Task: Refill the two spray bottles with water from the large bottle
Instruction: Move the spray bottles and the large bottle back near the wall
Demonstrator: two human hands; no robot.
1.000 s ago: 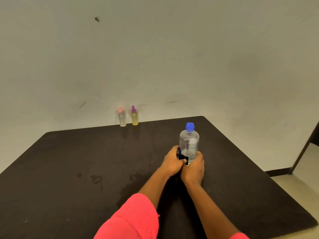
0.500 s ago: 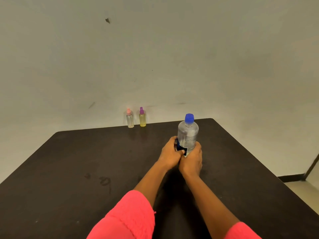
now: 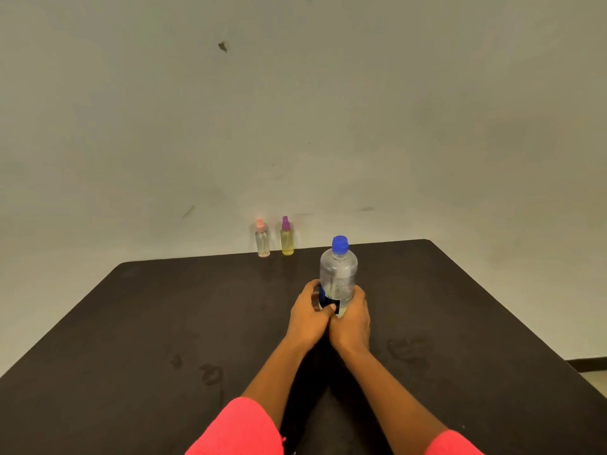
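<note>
A large clear water bottle [image 3: 338, 274] with a blue cap stands upright near the middle of the black table [image 3: 164, 323]. My left hand [image 3: 310, 315] wraps its lower left side and my right hand [image 3: 353, 318] wraps its lower right side, thumbs meeting in front; the bottle's base is hidden by them. Two small spray bottles stand side by side at the table's far edge against the wall: a clear one with a pink top [image 3: 262, 238] and, to its right, a yellowish one with a purple top [image 3: 286, 237].
A pale wall [image 3: 295, 110] rises right behind the table's far edge. Faint wet marks [image 3: 210, 374] lie on the tabletop to the left of my arms. The table's right edge drops to a light floor [image 3: 596, 377] with a dark skirting strip.
Both hands have kept their grip on the large bottle. The view has shifted, so the bottle and spray bottles sit slightly differently in frame; the bottle moved a little away from me.
</note>
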